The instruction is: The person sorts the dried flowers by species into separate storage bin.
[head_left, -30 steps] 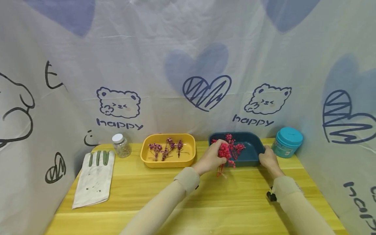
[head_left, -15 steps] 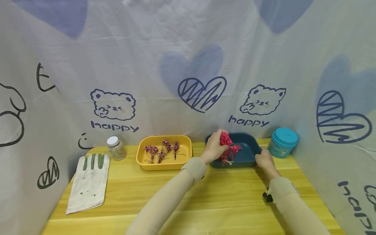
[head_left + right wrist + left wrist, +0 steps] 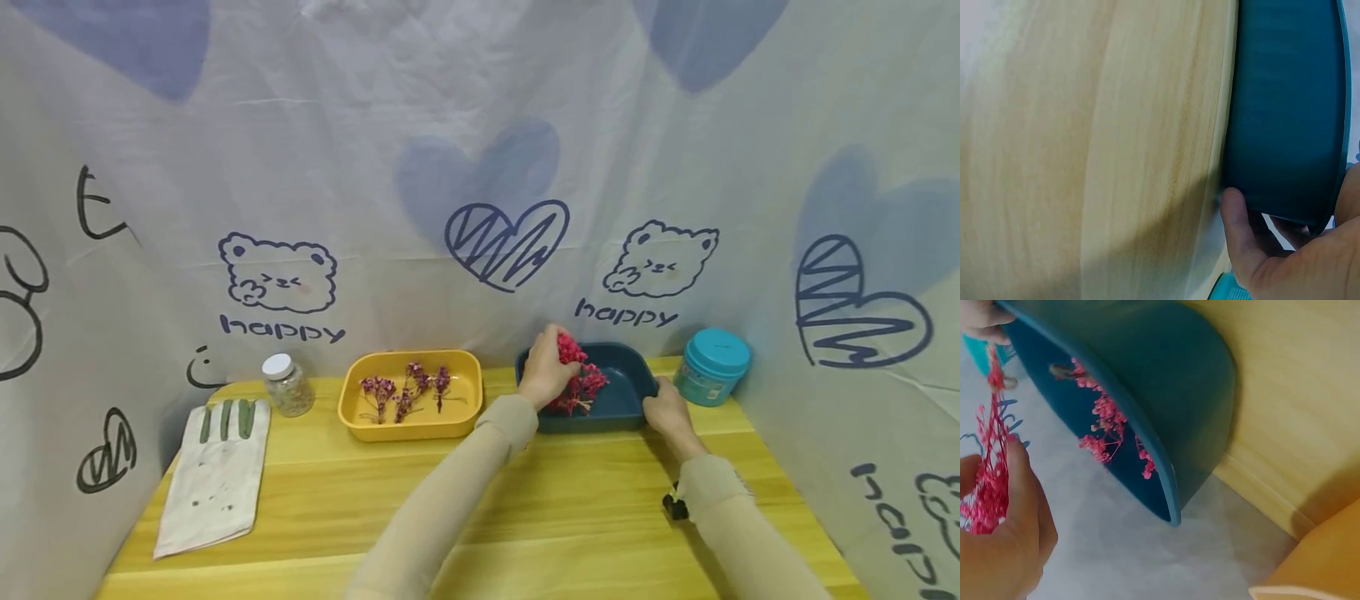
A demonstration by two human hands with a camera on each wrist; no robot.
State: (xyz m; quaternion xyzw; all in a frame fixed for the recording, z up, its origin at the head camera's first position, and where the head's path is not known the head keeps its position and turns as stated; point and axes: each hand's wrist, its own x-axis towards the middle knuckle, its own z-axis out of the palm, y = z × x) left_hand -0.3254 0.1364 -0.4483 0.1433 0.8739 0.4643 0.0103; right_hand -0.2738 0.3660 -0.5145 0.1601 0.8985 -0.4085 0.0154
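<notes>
My left hand (image 3: 546,373) holds a bunch of pink dried flowers (image 3: 988,494) over the left part of a dark blue tray (image 3: 628,379). In the left wrist view its stems point away from the palm, between thumb and fingers. More pink flowers (image 3: 1109,415) lie inside that tray, partly hidden by its wall in this view. At the tray's right end, my right hand (image 3: 669,414) grips the side. The right wrist view shows one fingertip (image 3: 1234,203) low against the outer wall, with other fingers near the rim.
Left of the blue tray stands a yellow tray (image 3: 411,432) with small purple dried flower sprigs (image 3: 377,388). A white-capped jar (image 3: 291,392) and a folded white cloth with green stripes (image 3: 213,483) sit farther left. A turquoise lidded tub (image 3: 712,367) stands by the right hand.
My left hand has carried the pink flowers from the blue tray's front edge back and left over its inside. The right hand keeps its grip. The head view has shifted slightly.
</notes>
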